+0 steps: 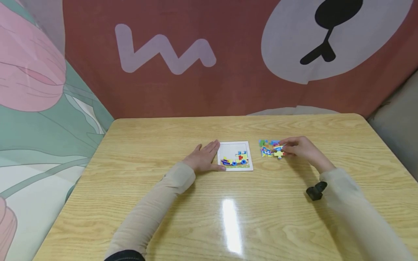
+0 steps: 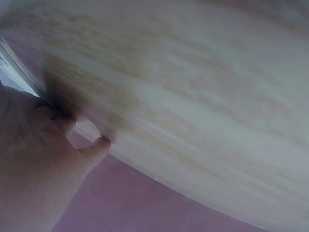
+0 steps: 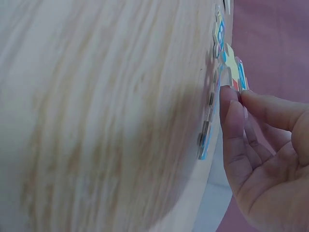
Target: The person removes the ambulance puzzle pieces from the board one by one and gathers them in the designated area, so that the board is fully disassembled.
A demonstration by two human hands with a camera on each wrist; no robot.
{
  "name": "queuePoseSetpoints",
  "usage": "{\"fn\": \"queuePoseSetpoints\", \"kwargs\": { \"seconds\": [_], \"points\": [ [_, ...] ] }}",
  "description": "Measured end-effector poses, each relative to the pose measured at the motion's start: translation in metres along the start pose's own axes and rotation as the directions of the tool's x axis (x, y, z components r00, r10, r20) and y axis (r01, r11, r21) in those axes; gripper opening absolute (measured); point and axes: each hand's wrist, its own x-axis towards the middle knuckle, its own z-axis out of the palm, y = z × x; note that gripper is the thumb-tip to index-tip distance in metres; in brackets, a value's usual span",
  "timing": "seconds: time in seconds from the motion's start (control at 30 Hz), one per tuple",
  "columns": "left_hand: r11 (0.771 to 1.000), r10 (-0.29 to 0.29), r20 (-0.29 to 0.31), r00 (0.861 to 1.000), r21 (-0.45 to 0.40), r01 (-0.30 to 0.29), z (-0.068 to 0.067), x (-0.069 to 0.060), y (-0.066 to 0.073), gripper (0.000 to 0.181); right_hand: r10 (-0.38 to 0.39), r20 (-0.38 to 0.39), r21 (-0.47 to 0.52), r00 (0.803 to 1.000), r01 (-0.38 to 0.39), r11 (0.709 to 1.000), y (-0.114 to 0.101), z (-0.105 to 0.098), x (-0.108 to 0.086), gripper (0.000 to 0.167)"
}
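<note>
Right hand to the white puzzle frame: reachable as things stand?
Likely yes: only flat loose pieces lie between the right hand, pinching one puzzle piece, and the white puzzle frame; the left hand sits at its left edge.

Up at the wearer's head, one camera looks forward and steeply down, far enough back to take in the left hand (image 1: 205, 158), the right hand (image 1: 302, 149), most of the desk (image 1: 277, 221) and the reddish backdrop (image 1: 196, 94) beyond. The left wrist's camera peers close past that hand across the desk, tilted, backdrop at the bottom. The right wrist's is as near, turned sideways, backdrop at the right; it and the head view share the pinched puzzle piece (image 1: 279, 153).
</note>
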Motion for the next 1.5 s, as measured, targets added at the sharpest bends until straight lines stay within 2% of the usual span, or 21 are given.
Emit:
{"fn": "queuePoseSetpoints", "kwargs": {
  "seconds": [0.27,0.83,1.5],
  "points": [
    [1.000,-0.004,0.010,1.000,-0.005,0.004,-0.0008,0.0001,-0.0002,0.100,0.029,0.010,-0.007,1.000,-0.029,1.000,0.0035,-0.0002,0.0021,0.038],
    [1.000,-0.008,0.017,1.000,0.006,0.008,0.0015,0.0040,-0.0023,0.102,0.027,0.048,-0.001,0.998,-0.027,1.000,0.0091,-0.0002,0.0059,0.039],
    [1.000,-0.004,0.015,1.000,0.005,0.004,0.0003,0.0022,-0.0011,0.100,0.048,0.052,-0.033,0.998,-0.046,0.998,0.0081,-0.0002,0.0080,0.035]
  ]
}}
